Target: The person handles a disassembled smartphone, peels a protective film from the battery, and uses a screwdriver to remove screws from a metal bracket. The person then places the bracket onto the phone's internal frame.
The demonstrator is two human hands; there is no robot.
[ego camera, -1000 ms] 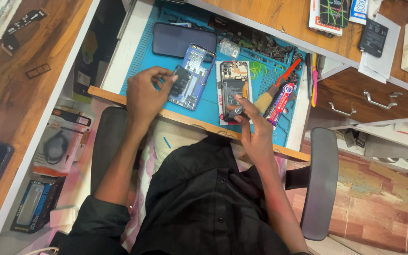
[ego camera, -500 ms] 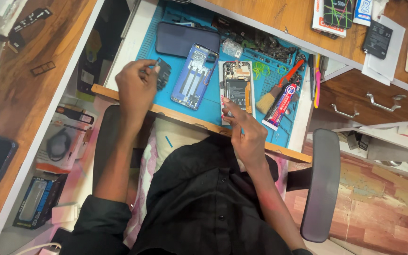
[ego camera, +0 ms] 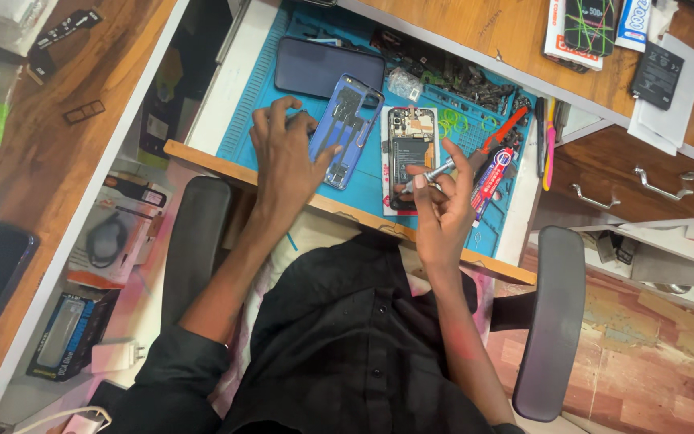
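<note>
While we look down from above, our left hand (ego camera: 287, 157) lies palm-down on the blue work mat (ego camera: 242, 120), fingers spread, nothing gripped, thumb tip touching the blue phone frame (ego camera: 345, 131) at its 3 o'clock. Our right hand (ego camera: 441, 210) is raised with wrist bent, fingers curled, pinching a slim metal tool (ego camera: 430, 174) that points toward 10 o'clock over the opened phone (ego camera: 408, 157). At that phone's 3 o'clock lies a red-handled tool (ego camera: 498, 131).

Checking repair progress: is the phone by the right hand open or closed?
Open: the phone lies back-cover off, its battery and circuit board exposed.
</note>
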